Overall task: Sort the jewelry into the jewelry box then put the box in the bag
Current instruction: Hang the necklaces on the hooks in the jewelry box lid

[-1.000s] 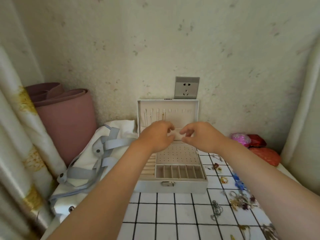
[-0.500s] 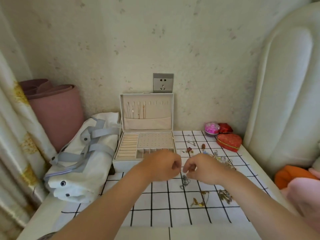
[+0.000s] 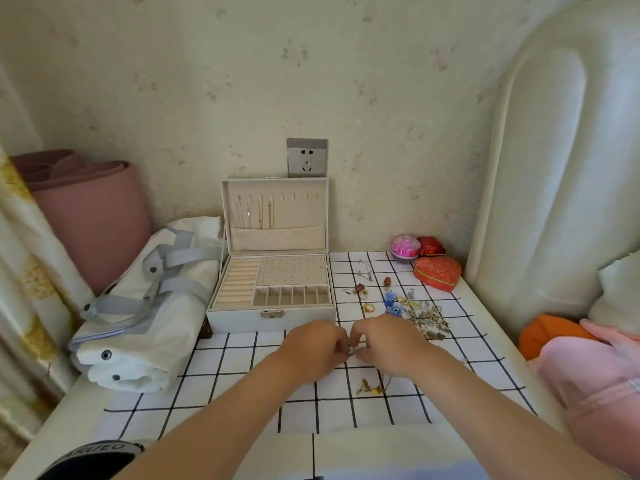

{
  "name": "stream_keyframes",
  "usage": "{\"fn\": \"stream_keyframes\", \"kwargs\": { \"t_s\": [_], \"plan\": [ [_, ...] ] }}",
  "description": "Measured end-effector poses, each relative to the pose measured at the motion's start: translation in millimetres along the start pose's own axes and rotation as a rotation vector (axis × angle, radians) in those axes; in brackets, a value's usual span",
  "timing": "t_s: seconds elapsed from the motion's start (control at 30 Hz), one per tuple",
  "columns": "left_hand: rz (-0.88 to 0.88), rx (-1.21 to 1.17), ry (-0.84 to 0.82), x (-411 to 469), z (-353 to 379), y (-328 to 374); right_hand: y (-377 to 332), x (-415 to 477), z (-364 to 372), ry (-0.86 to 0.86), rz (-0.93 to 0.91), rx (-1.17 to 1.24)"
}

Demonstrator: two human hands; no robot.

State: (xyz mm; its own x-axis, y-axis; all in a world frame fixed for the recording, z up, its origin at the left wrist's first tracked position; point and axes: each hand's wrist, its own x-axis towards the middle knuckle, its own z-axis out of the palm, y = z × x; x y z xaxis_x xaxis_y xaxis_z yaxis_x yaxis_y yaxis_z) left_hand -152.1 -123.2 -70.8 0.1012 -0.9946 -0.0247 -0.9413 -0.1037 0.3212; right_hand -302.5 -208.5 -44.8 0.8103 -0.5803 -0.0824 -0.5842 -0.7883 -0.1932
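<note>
The white jewelry box (image 3: 239,317) stands open on the checked cloth, its lid leaning on the wall with a few necklaces hung inside. My left hand (image 3: 313,348) and my right hand (image 3: 388,342) meet just in front of the box and both pinch a small silver chain piece (image 3: 350,351) between their fingertips. Loose jewelry (image 3: 420,317) lies in a heap to the right of the box. A gold piece (image 3: 369,388) lies under my right wrist. The white bag with grey straps (image 3: 145,306) lies left of the box.
A red heart-shaped case (image 3: 438,273), a pink ball box (image 3: 403,247) and a small red box (image 3: 431,245) sit at the back right. A rolled pink mat (image 3: 90,216) stands at the left. A white padded headboard (image 3: 554,168) rises on the right.
My hands have come back from the box lid toward me and lowered to the cloth. They now pinch a silver chain piece there. The view has pulled back and tilted down.
</note>
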Motion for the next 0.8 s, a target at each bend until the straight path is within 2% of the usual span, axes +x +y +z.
{"fn": "stream_keyframes", "kwargs": {
  "t_s": [0.17, 0.3, 0.4, 0.6, 0.8],
  "plan": [
    [-0.052, 0.061, -0.075, -1.0, -2.9, -1.4, -5.0, 6.4, 1.6, -0.049, 0.01, -0.032],
    [-0.079, 0.064, -0.108, -3.9, -6.5, -0.6, -7.7, 11.9, 2.6, -0.169, -0.008, -0.127],
    [-0.108, -0.001, -0.142, -4.8, -13.5, -2.0, -10.4, 13.5, -0.7, -0.226, -0.023, -0.097],
    [-0.168, -0.352, 0.009, -4.1, -52.8, -4.7, -10.4, 17.4, -21.4, -0.14, 0.025, 0.33],
    [-0.205, -0.696, 0.074, -7.9, -78.3, -7.9, -20.6, 19.3, -42.9, -0.094, 0.063, 0.723]
  ]
}}
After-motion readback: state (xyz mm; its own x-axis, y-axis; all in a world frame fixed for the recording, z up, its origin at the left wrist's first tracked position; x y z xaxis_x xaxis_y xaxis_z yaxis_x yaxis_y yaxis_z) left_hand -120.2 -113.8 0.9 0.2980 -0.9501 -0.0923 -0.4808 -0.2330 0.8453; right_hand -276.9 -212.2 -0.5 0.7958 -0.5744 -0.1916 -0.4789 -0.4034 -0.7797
